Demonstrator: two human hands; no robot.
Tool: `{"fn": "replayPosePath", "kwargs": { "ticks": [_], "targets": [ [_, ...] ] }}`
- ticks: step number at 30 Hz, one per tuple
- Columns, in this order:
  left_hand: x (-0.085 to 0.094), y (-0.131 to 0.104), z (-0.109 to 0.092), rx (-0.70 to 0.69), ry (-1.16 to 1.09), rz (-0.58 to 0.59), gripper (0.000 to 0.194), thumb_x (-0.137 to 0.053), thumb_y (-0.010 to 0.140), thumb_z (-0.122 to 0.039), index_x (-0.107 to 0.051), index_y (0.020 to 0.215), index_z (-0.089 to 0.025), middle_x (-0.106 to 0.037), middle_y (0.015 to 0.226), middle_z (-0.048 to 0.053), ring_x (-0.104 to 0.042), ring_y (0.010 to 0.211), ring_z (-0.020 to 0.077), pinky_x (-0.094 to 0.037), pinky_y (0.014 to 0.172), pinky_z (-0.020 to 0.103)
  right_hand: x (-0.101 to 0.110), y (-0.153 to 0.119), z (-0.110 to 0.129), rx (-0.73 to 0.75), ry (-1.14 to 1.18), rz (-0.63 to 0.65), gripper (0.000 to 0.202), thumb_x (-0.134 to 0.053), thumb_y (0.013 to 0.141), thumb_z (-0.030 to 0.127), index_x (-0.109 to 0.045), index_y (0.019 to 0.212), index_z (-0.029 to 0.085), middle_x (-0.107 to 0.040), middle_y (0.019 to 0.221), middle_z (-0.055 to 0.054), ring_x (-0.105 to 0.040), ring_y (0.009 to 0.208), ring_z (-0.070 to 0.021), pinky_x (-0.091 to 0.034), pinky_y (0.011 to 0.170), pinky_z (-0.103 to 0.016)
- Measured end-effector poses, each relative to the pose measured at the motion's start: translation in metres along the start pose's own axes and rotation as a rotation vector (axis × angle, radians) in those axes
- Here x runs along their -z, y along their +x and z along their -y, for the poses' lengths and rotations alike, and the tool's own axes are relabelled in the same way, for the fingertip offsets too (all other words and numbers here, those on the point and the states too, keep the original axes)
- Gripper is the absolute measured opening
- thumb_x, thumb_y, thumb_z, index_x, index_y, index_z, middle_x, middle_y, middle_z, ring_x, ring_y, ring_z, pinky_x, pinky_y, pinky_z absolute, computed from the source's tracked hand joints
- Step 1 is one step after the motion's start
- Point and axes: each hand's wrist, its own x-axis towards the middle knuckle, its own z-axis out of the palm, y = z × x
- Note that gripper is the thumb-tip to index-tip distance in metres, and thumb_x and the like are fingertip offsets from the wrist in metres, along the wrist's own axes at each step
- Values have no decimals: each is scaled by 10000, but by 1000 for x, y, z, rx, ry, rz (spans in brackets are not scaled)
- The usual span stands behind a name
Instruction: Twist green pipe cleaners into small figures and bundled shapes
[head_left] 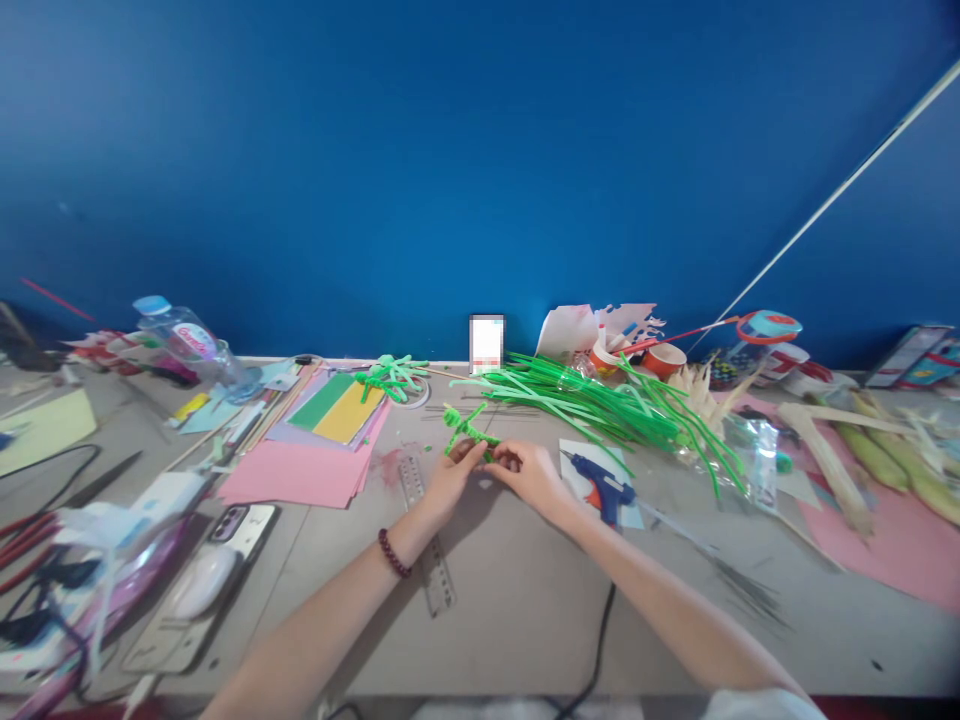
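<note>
A small figure of twisted green pipe cleaners [466,428] is held at the middle of the table between both hands. My left hand [459,470], with a dark bead bracelet on its wrist, pinches its lower left part. On the right side, my right hand [523,468] has its fingers curled on the figure's lower right strand. The fingertips hide part of the strands. A clear ruler [426,530] lies partly beneath my left wrist. To the right of my right hand rests a blue glue gun [604,483] on white paper.
Loose green pipe cleaners [600,395] spread behind on the right. Pink paper [296,475] and coloured sheets [337,408] lie left. A phone [244,525], a bottle [187,340] and cables are farther left. Corn husks [829,460] lie right. A lit screen [487,343] stands by the blue wall.
</note>
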Motion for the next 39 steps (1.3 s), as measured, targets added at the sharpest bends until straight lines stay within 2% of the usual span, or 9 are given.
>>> {"fn": "replayPosePath", "kwargs": {
  "ticks": [3, 6, 14, 18, 21, 26, 29, 33, 39],
  "targets": [
    [2, 2, -1, -13, 9, 1, 282, -710, 685, -421, -694, 756, -149, -671, 784, 50, -597, 714, 148, -472, 666, 263, 2, 0, 0, 15, -67, -97, 251, -572, 784, 406, -628, 688, 181, -549, 553, 7, -464, 514, -122, -337, 499, -235],
    [4, 4, -2, -34, 23, -9, 290, -702, 690, -431, -685, 706, -142, -647, 694, 34, -561, 613, 119, -455, 596, 238, 6, 3, -1, -8, -35, -219, 229, -582, 769, 397, -631, 771, 173, -582, 632, -9, -490, 541, -126, -375, 515, -234],
    [6, 5, 0, -69, 122, -33, 298, -699, 690, -424, -714, 791, -144, -636, 685, 17, -482, 573, 90, -350, 524, 210, 2, 4, -6, -112, 192, 19, 177, -589, 735, 339, -656, 739, 175, -633, 627, -15, -560, 554, -137, -431, 513, -233],
    [7, 4, 0, -67, 157, -10, 305, -692, 691, -442, -699, 742, -142, -567, 590, -13, -409, 497, 71, -295, 481, 216, 4, 7, -7, -116, 200, -94, 224, -596, 744, 398, -638, 743, 179, -631, 658, -24, -571, 579, -142, -434, 500, -233],
    [6, 3, 0, -30, 196, 32, 350, -700, 663, -479, -687, 675, -130, -519, 526, -17, -384, 478, 73, -255, 459, 221, 12, 13, -7, -158, 311, -226, 307, -609, 741, 456, -621, 871, 178, -647, 783, -49, -596, 680, -160, -445, 500, -227],
    [-2, -2, -1, -5, 255, 137, 382, -734, 593, -504, -691, 658, -130, -566, 557, 3, -394, 480, 76, -270, 474, 227, 28, 21, -6, -183, 531, -103, 416, -641, 733, 468, -625, 1055, 205, -673, 920, -57, -621, 821, -173, -492, 593, -235],
    [-6, -4, -1, -9, 254, 190, 384, -754, 565, -500, -661, 615, -131, -580, 566, 9, -428, 488, 83, -309, 490, 228, 31, 21, -4, -145, 554, -65, 383, -671, 714, 436, -668, 1015, 199, -686, 874, -43, -622, 777, -156, -503, 692, -269],
    [-7, -8, -1, 62, 195, 247, 405, -732, 602, -519, -635, 607, -126, -550, 522, 1, -442, 464, 86, -312, 483, 231, 29, 20, -3, -167, 538, -38, 368, -683, 700, 429, -699, 976, 185, -688, 813, -35, -609, 701, -146, -497, 684, -286],
    [-7, -11, -1, 144, 125, 240, 427, -680, 683, -532, -720, 791, -121, -581, 548, 13, -420, 460, 81, -284, 470, 232, 23, 17, -5, -227, 558, -25, 399, -714, 659, 428, -715, 964, 172, -695, 783, -33, -602, 653, -141, -496, 640, -276]
  ]
}}
